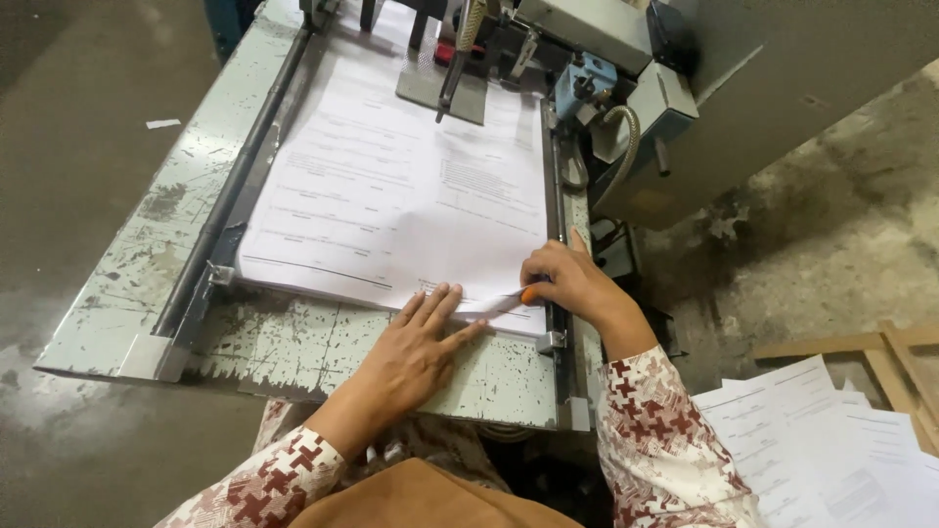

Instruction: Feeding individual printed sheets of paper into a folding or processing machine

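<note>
A grey machine (685,88) stood beyond the fingers, and its worn, paint-chipped metal surface (323,342) spread beneath them. A stack of printed paper sheets (391,196) lay on that surface, its near edge under the fingertips. The left hand (416,347) rested flat, fingers spread and released, their tips pressing the stack's near edge. The right hand (567,279) was clenched around a small orange-tipped tool (528,292) at the stack's near right corner. More loose printed sheets (831,450) lay on the floor, right of the fingers.
</note>
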